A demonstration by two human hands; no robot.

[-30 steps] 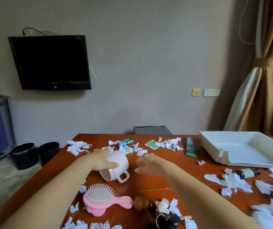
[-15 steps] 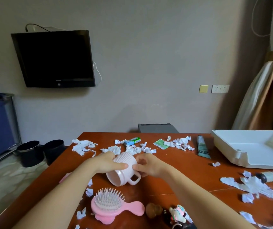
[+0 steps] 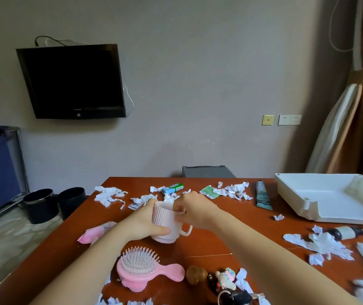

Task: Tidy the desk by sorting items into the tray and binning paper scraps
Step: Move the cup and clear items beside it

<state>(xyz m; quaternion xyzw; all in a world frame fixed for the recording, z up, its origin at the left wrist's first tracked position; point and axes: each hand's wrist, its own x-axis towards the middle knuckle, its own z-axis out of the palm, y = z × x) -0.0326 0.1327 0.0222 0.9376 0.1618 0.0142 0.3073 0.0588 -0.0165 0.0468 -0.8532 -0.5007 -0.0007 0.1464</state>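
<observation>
My left hand (image 3: 141,225) wraps the ribbed pink plastic mug (image 3: 165,216) mid-desk; my right hand (image 3: 196,212) pinches its rim. Barely begun, I judge: torn white paper scraps (image 3: 321,243) litter the red-brown desk (image 3: 61,249); the white plastic tray (image 3: 330,201) at its far right corner holds nothing

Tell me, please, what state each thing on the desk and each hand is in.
cup, upright, handle pointing right.
left hand, grips the cup's body.
right hand, fingers curled over the cup's rim.
hairbrush, lying bristles up.
tube, lying flat.
bottle, on its side.
tray, flat on the desk, open side up.
paper scraps, scattered over the desk, unbinned.
TV, screen dark.
</observation>
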